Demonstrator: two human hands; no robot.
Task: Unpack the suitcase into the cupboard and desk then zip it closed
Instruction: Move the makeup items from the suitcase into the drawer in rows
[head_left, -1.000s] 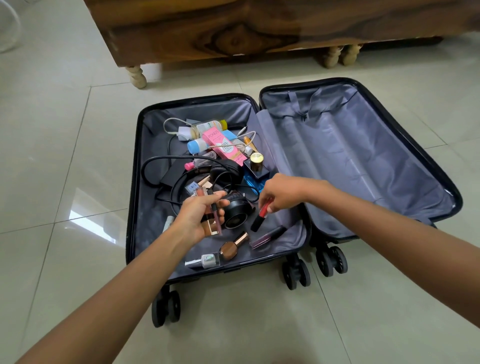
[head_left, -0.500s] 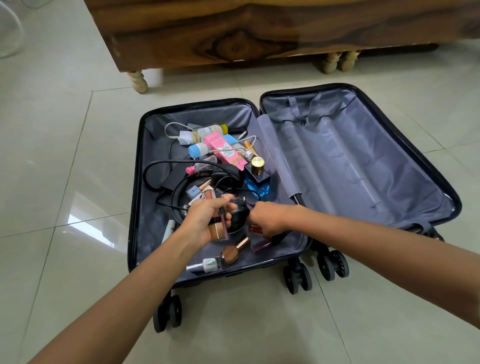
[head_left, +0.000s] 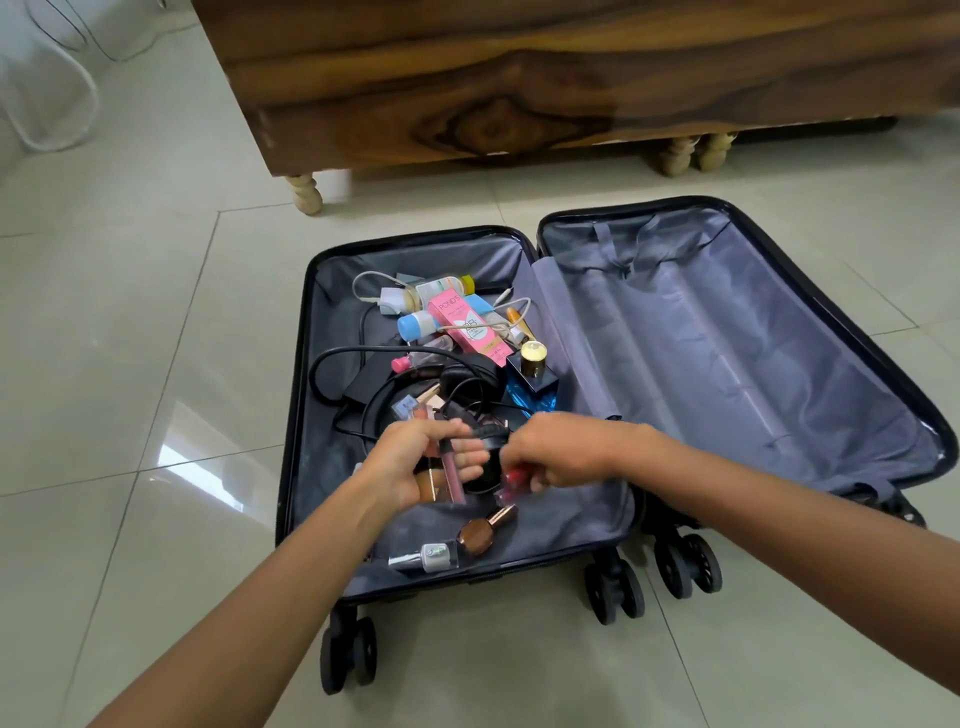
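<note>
A black suitcase (head_left: 296, 415) lies open on the tiled floor, its right half (head_left: 727, 364) lined in grey and bare. The left half holds cosmetics, cables and black headphones (head_left: 467, 379). My left hand (head_left: 415, 462) grips a few slim makeup tubes, a pinkish lip gloss (head_left: 451, 473) among them. My right hand (head_left: 556, 452) is just to its right, fingers curled round a red lipstick (head_left: 514, 475). Further back lie a pink Pond's box (head_left: 467, 325), a blue-capped bottle (head_left: 418, 325) and a blue perfume bottle (head_left: 532, 376). Near the front edge lie a round bronze bottle (head_left: 480, 532) and a small nail polish (head_left: 434, 556).
A wooden furniture piece (head_left: 519, 93) on turned legs (head_left: 304, 192) stands just behind the suitcase. Pale glossy floor tiles (head_left: 130, 364) surround it. The suitcase wheels (head_left: 613, 587) face me. A white wire-like object (head_left: 47, 93) sits at the far left.
My right hand has carried the red lipstick leftward, close to my left hand. My left hand keeps hold of the makeup tubes. The camera has tilted, so the suitcase sits lower in view.
</note>
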